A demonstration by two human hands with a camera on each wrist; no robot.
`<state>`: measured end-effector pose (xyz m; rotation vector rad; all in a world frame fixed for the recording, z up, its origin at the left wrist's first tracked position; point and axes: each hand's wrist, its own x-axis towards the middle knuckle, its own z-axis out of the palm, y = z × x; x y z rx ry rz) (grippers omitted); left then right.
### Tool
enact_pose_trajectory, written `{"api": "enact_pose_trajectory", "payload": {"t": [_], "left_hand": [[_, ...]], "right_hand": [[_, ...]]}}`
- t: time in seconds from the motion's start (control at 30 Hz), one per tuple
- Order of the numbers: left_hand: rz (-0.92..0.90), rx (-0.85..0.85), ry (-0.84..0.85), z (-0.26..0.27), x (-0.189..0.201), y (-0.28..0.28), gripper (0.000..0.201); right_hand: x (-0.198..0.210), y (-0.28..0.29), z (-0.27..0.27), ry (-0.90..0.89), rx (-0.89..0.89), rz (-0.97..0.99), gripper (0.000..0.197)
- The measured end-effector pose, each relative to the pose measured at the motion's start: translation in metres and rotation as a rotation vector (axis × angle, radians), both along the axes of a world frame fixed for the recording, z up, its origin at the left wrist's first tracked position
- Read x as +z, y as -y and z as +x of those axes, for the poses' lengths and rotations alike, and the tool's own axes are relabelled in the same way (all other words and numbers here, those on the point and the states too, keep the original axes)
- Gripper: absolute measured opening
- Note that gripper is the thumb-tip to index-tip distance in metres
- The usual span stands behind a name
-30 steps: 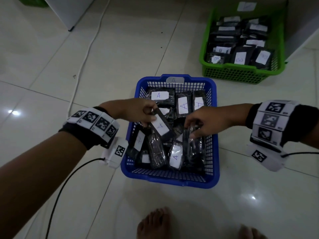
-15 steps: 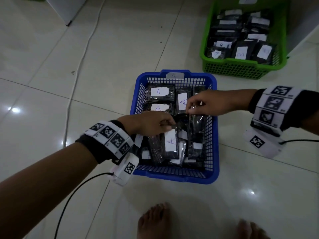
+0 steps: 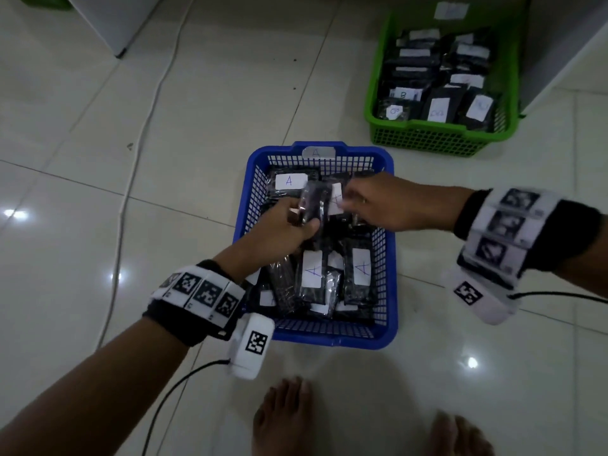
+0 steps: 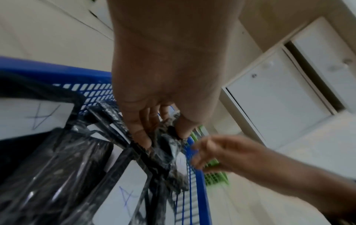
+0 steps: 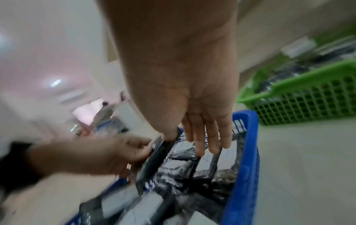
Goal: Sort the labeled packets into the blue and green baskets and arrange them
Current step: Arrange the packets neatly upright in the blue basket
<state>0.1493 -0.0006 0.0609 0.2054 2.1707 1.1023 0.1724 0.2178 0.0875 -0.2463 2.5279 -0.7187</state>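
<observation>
left hand [image 3: 285, 225] pinching a black packet [image 3: 316, 205] over the blue basket [image 3: 390, 291] | right hand [image 3: 381, 205] fingers straight and loose, thumb just touching that packet's top edge, not gripping

My left hand [image 3: 285, 225] reached forward with fingers and thumb curled in a pinch; my right hand [image 3: 385, 205] hovered alongside, fingers straight.

Packet [image 3: 314, 209] now lifted — left hand [image 3: 283, 230].

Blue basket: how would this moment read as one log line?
left hand: grips black packet | right hand: open, over blue basket | green basket: untouched
</observation>
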Motion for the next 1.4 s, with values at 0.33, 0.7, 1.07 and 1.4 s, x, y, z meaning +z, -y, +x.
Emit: {"api": "enact_pose_trajectory", "payload": {"t": [0.33, 0.7, 1.07, 1.4], "left_hand": [[0.054, 0.097, -0.02, 0.016, -0.037, -0.005, 0.03], [-0.127, -0.061, -0.405, 0.026, -0.059, 0.013, 0.107], [-0.146, 0.092, -0.299, 0.003, -0.055, 0.031, 0.1], [-0.032, 0.062, -0.294, 0.012, -0.05, 0.026, 0.09]], "right_hand": [[-0.062, 0.008, 0.065, -0.193, 0.386, 0.437, 0.124], [-0.004, -0.026, 0.009, -0.132, 0.035, 0.141, 0.13], [-0.062, 0.017, 0.079, -0.181, 0.424, 0.55, 0.127], [-0.065, 0.015, 0.068, 0.04, 0.34, 0.239, 0.065]]}}
